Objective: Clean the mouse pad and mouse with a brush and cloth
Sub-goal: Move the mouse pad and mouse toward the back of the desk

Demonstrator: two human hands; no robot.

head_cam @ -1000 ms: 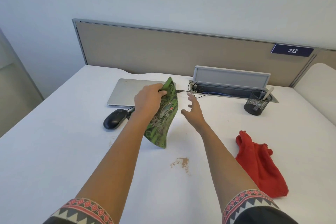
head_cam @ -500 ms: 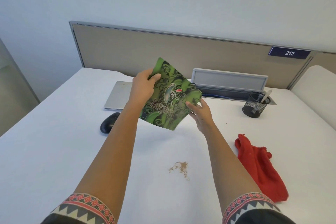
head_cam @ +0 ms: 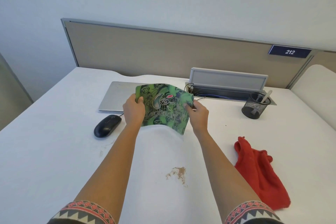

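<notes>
I hold the green patterned mouse pad (head_cam: pixel 164 107) up over the desk with both hands, its printed face towards me. My left hand (head_cam: pixel 133 110) grips its left edge and my right hand (head_cam: pixel 198 114) grips its right edge. The black wired mouse (head_cam: pixel 107 125) rests on the white desk to the left of my left arm. A red cloth (head_cam: pixel 260 172) lies crumpled on the desk to the right of my right arm. A white brush handle (head_cam: pixel 265 96) sticks out of the black mesh cup (head_cam: pixel 255 108) at the back right.
A closed silver laptop (head_cam: pixel 116 96) lies behind the mouse pad. A grey cable box (head_cam: pixel 227 85) with its lid up sits against the beige partition (head_cam: pixel 163 51). Brown crumbs (head_cam: pixel 177 173) are scattered on the desk between my forearms.
My left hand lifted the mouse pad off the desk and turned its face towards me. My right hand came in and took its right edge; the pad now hangs lower and flatter.
</notes>
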